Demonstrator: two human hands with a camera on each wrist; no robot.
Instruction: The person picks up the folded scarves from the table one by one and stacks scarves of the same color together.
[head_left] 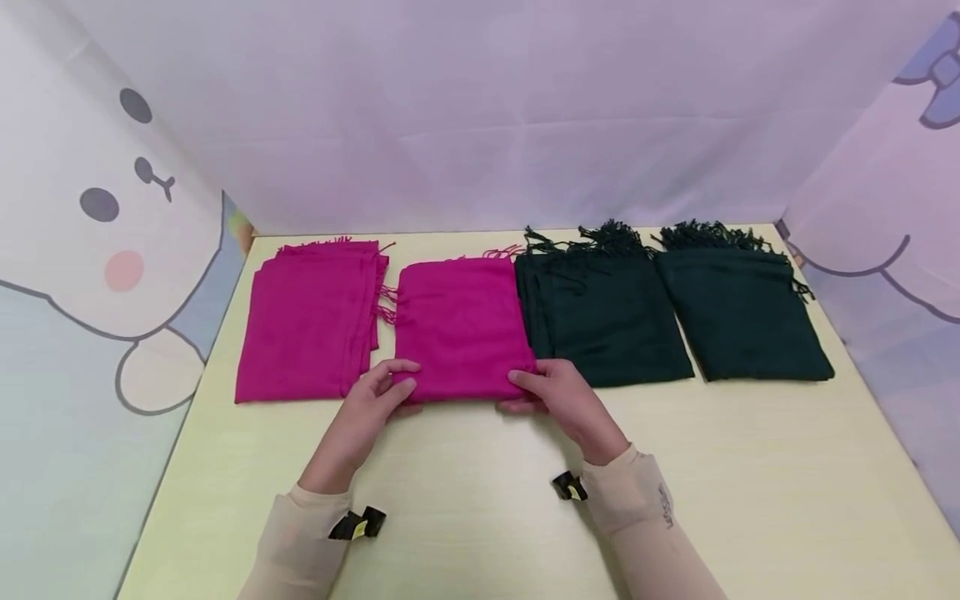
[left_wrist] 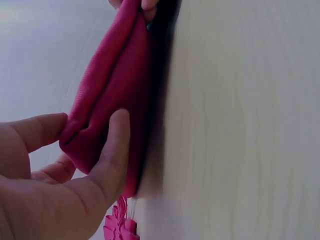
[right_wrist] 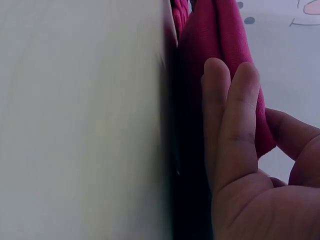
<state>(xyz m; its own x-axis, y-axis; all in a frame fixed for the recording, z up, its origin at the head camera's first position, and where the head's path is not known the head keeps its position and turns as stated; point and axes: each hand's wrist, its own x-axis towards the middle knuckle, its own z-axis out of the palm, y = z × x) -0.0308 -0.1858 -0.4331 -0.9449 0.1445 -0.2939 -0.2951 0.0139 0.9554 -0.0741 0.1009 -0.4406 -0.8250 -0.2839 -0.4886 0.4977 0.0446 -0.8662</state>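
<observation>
A folded magenta scarf (head_left: 461,325) with fringe at its far edge lies in front of me, its near edge between my hands. My left hand (head_left: 381,392) pinches the near left corner, thumb on top and fingers lower down; in the left wrist view the scarf's folded layers (left_wrist: 110,90) show between the fingers. At the near right corner, my right hand (head_left: 553,396) grips the cloth with the thumb above. Two fingers (right_wrist: 240,115) lie along the scarf's edge (right_wrist: 220,35) in the right wrist view. The scarf's right side overlaps a dark green scarf (head_left: 607,317).
Another folded magenta scarf (head_left: 303,329) lies to the left, and a second dark green scarf (head_left: 742,312) at the far right. All sit toward the back of a pale wooden table (head_left: 465,500). Behind them stands a white cloth wall (head_left: 480,125); printed cartoon panels (head_left: 90,250) flank the sides.
</observation>
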